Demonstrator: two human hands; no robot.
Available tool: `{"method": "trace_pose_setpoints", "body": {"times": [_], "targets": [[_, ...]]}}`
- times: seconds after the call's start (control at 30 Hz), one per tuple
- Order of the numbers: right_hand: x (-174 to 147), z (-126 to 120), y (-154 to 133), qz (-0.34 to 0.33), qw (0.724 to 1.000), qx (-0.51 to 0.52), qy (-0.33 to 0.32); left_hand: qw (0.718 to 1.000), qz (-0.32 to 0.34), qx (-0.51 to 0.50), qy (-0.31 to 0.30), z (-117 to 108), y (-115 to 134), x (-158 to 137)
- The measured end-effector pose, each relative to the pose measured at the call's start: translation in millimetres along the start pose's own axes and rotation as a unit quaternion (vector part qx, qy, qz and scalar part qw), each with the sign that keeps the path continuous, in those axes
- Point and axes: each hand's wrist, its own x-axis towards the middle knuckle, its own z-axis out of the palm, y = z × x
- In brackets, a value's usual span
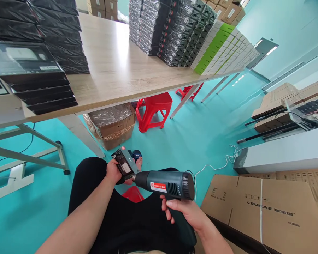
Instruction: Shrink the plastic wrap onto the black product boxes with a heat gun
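My right hand (178,208) is wrapped round the handle of a dark green heat gun (163,184) with a red and white label. The gun's nozzle points left, close to a small black box (125,163). That box is held in my left hand (113,171), whose fingers grip its lower left edge. It is tilted above my knees, with a printed picture on its face and a red mark at one corner. Whether the nozzle touches the box I cannot tell. The fingers of my left hand are partly hidden beneath the box.
Stacks of black film-wrapped boxes (172,30) and white-green boxes (222,47) stand on the wooden table (108,67). Under it are an open carton (113,123) and a red stool (155,109). Large cartons (259,208) sit at my right, near a white cable (208,166) on the floor.
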Motion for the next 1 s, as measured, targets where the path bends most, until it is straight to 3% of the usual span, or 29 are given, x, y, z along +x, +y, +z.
{"method": "trace_pose_setpoints", "body": {"times": [0.17, 0.33, 0.53, 1.0], "targets": [[-1.6, -3.4, 0.0, -0.020, 0.996, 0.011, 0.081, 0.999, -0.010, 0.016, -0.048, -5.5, 2.1, 5.2], [-6.1, -1.9, -3.3, 0.018, 0.999, 0.028, -0.003, 0.994, -0.042, 0.097, -0.031, -10.8, -2.4, 14.9], [7.7, 3.3, -14.9, -0.049, 0.991, 0.102, 0.074, 0.969, -0.131, 0.200, -0.059, -17.2, -14.7, 17.1], [19.1, 7.8, -29.0, -0.051, 0.993, 0.081, 0.074, 0.960, -0.120, 0.250, -0.031, -26.5, -17.1, 26.3]]}}
